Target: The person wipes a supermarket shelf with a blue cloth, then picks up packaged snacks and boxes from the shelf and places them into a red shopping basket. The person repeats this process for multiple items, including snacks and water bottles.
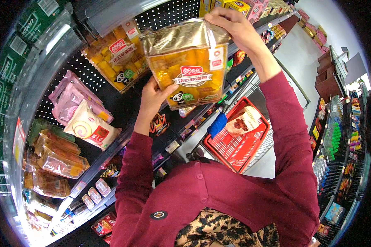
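Between my two hands is a large clear-and-gold bag of soft bread rolls (190,63), tilted, its printed front towards me. My left hand (156,97) grips its lower left edge, the thumb over the front. At the upper right corner, the fingers of my right hand (227,20) pinch the gold top. A matching bag of bread rolls (116,57) stands behind it on the black shelf, partly covered by the held one. Below on the left, a cream-coloured snack bag (91,125) leans against pink bags (77,97).
Several brown-toned bread packs (60,154) lie on the shelf at left. A red shopping basket (241,151), holding a cream bag (244,120) and a blue item (217,125), sits on a wire cart (267,136). Another stocked shelf (334,176) runs along the right.
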Available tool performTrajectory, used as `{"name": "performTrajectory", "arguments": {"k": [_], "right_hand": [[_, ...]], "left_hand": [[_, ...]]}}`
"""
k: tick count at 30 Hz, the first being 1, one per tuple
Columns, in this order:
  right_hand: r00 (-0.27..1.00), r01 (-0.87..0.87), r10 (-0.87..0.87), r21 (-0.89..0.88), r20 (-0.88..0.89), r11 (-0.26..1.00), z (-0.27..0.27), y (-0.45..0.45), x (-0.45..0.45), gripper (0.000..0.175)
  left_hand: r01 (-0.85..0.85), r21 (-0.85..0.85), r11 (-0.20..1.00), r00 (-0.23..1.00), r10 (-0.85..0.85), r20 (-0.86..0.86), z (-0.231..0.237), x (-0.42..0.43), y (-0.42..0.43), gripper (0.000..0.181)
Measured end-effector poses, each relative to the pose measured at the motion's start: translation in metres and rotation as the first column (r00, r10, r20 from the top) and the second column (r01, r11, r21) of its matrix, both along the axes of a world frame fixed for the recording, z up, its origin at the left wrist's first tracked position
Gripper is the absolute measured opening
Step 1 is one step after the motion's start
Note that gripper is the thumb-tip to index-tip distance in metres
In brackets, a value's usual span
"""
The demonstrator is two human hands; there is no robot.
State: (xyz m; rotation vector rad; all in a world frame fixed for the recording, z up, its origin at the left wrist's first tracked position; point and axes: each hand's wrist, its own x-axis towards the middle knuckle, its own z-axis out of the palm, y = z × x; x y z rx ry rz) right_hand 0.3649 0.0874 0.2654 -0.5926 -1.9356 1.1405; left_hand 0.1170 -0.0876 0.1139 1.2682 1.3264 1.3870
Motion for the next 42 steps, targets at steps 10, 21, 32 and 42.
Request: {"name": "performTrajectory", "arguments": {"k": [10, 21, 32, 42], "right_hand": [[0.93, -0.219, 0.198, -0.035, -0.311, 0.975, -0.012, 0.06, -0.12, 0.033], [0.968, -0.015, 0.019, 0.015, -0.249, 1.0, -0.03, 0.117, -0.201, 0.038], [0.975, 0.048, -0.068, -0.097, -0.212, 0.994, -0.06, 0.068, -0.204, 0.052], [0.999, -0.042, 0.048, -0.31, 0.011, 0.95, -0.171, -0.021, -0.175, 0.074]], "left_hand": [[-0.327, 0.177, 0.928, 0.94, 0.339, -0.042, 0.015, -0.06, -0.024, 0.041], [-0.556, 0.263, 0.789, 0.813, 0.582, -0.027, 0.004, -0.099, -0.019, 0.04], [-0.669, 0.164, 0.725, 0.714, 0.688, -0.132, -0.034, -0.101, -0.028, 0.044], [-0.668, 0.104, 0.737, 0.721, 0.676, -0.156, -0.041, -0.082, -0.04, 0.067]]}}
